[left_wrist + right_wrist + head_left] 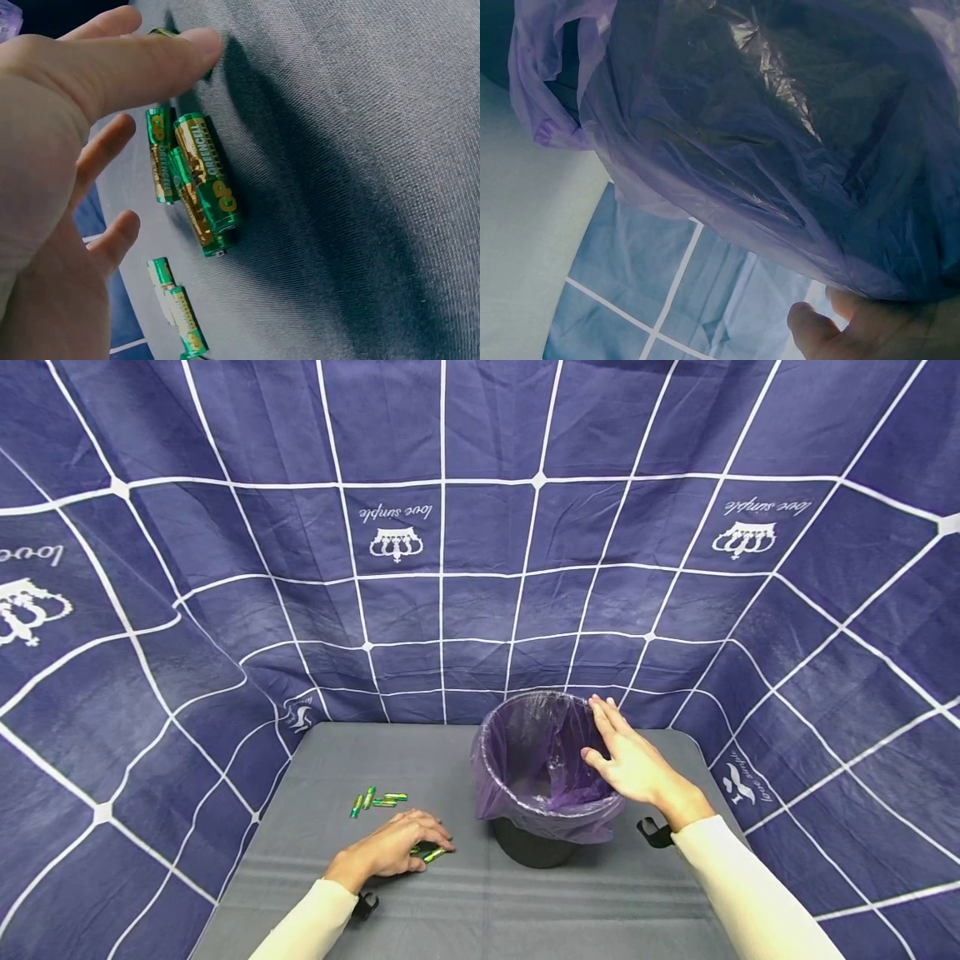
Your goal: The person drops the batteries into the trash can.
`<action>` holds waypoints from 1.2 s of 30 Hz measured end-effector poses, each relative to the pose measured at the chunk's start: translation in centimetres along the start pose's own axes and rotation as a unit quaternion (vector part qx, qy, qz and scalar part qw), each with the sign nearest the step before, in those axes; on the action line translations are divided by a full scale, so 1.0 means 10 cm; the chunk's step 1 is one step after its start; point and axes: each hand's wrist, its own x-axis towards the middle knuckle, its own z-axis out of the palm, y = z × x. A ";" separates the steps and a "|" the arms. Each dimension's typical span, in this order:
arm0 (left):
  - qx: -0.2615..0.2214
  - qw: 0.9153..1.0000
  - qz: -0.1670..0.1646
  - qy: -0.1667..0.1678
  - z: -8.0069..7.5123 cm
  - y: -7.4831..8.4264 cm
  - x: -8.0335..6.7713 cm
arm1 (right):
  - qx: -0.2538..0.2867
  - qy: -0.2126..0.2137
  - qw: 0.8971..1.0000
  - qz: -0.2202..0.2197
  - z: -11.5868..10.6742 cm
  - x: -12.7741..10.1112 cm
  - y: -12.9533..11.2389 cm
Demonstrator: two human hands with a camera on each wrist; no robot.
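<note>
The head view is bright and evenly lit, with strong bending of straight lines at the edges. On the desk [525,902] the shadows are soft and short. In the left wrist view, the left hand [52,150] is near and blurred, with a dark shadow beside it. The right wrist view is hazy, with glare on the purple bag [780,150].

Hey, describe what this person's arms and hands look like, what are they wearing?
Both arms wear long cream-white sleeves ending at the wrists. The left hand and right hand are bare, no gloves. A small black strap-mounted device sits at each wrist.
</note>
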 end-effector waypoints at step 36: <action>-0.024 0.998 -0.012 0.060 -0.03 0.09 0.14 | 0.010 0.019 1.000 -0.009 0.03 0.00 0.02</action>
